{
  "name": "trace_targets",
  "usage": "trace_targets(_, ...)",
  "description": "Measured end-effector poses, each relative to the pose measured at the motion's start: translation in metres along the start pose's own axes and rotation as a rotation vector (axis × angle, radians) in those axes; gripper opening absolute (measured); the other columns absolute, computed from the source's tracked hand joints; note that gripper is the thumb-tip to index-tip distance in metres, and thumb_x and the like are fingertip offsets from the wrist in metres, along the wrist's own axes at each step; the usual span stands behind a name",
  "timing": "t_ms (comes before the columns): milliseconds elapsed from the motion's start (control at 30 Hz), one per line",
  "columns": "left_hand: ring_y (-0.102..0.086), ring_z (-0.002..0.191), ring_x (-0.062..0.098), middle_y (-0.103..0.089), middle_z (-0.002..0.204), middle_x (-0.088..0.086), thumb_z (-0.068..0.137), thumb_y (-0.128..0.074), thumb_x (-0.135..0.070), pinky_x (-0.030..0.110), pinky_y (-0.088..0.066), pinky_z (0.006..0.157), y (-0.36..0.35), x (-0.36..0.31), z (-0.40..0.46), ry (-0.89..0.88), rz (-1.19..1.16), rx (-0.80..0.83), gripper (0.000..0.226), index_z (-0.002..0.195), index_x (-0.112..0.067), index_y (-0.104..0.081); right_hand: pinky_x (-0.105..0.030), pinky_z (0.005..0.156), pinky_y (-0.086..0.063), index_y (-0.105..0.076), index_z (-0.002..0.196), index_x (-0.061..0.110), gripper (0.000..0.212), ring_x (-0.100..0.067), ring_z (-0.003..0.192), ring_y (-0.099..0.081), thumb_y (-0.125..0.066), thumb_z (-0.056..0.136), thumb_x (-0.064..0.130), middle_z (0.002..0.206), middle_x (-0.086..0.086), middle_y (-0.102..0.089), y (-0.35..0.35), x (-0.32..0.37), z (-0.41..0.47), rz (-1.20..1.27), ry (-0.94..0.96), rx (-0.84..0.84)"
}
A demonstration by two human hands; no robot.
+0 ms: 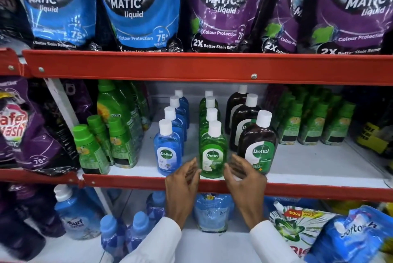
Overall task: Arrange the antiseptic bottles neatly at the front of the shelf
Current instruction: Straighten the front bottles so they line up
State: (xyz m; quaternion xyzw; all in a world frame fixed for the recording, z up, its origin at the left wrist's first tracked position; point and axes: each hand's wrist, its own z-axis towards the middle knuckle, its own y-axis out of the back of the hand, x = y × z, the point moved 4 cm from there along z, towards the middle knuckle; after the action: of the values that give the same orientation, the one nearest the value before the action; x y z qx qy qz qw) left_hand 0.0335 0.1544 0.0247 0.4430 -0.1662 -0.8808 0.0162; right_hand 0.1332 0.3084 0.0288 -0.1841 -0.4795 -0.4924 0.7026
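Note:
Three rows of Dettol antiseptic bottles with white caps stand on the middle white shelf (308, 167), each row running front to back. The front blue bottle (167, 154) is on the left, the front green bottle (213, 156) in the centre, and the front brown bottle (258, 147) on the right. My left hand (182, 186) and my right hand (244, 179) are at the shelf's front edge on either side of the green bottle. Fingers on both hands are spread. Neither hand wraps the bottle; whether fingertips touch it I cannot tell.
A red shelf rail (212, 67) runs overhead, with large detergent pouches (136, 7) above it. Green-capped bottles (91, 147) crowd the left of the shelf, and more green bottles (310, 126) stand at the right. Blue bottles (127, 235) and packs fill the lower shelf.

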Motion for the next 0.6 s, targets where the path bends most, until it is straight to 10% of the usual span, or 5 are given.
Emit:
trace_targets(100,-0.071,0.081,-0.002,-0.077,0.094,-0.014,0.083,-0.075,-0.012,0.012,-0.056,0.077,0.031,0.003,-0.010,-0.029,-0.013,-0.179,0.024,0.098,-0.031,-0.072,-0.020,0.074,-0.059,-0.074,0.103,0.017,0.025,-0.006,0.078,-0.072,-0.077,0.082,0.004,0.092,0.007,-0.076,-0.001,0.025,-0.019,0.058,0.206,-0.218)
trace_targets(233,-0.068,0.086,0.009,-0.070,0.095,-0.013,0.078,-0.067,-0.024,0.027,-0.055,0.080,0.075,0.013,0.001,0.006,-0.018,-0.389,0.019,0.096,-0.031,-0.064,-0.013,0.078,-0.053,-0.076,0.104,0.017,0.025,-0.001,0.077,-0.070,-0.075,0.081,0.007,0.092,0.007,-0.077,-0.047,0.052,-0.033,0.046,0.296,-0.028)
trace_targets(467,-0.071,0.097,0.019,-0.072,0.114,0.009,0.079,-0.075,-0.009,0.018,-0.053,0.089,0.084,0.046,0.044,0.068,0.145,0.084,0.051,0.126,-0.007,-0.056,-0.025,0.091,-0.058,-0.065,0.131,0.010,0.042,-0.008,0.095,-0.074,-0.073,0.090,0.016,0.110,-0.005,-0.079,-0.109,0.042,-0.027,-0.077,0.124,0.288)
trace_targets(600,-0.062,0.080,-0.016,-0.072,0.094,-0.008,0.078,-0.078,-0.011,-0.006,-0.042,0.073,0.085,0.049,0.050,-0.002,0.141,0.108,0.037,0.113,-0.011,-0.065,-0.025,0.091,-0.059,-0.070,0.123,0.010,0.032,-0.006,0.093,-0.073,-0.071,0.091,0.015,0.109,-0.005,-0.079,-0.117,0.036,-0.019,-0.093,0.097,0.282)
